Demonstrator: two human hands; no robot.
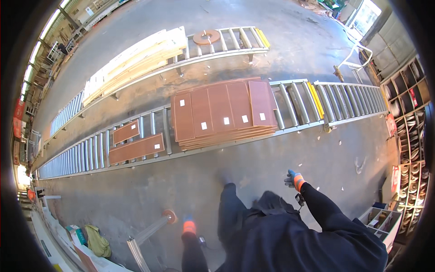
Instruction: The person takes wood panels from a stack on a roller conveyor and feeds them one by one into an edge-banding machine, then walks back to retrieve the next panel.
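Note:
My right hand [295, 180], in a blue and grey glove with an orange cuff, hangs over the floor on the near side of a roller conveyor. Its fingers are loosely bent, with the thumb apart from them, and I see nothing in it. My left hand [189, 225], in a similar glove, is low and smeared by motion, so its fingers do not show. Nearest to it is a metal bar with a round brown end [169, 216]. Ahead, apart from both hands, brown panels [219, 109] lie stacked on the conveyor, several with white labels.
Two narrow brown panels [137, 149] lie farther left on the conveyor rollers [93, 149]. A second conveyor behind carries pale boards [136, 59] and a brown coil [206, 37]. Shelves with rolls [411, 177] stand at right. A green cloth [97, 241] lies at lower left.

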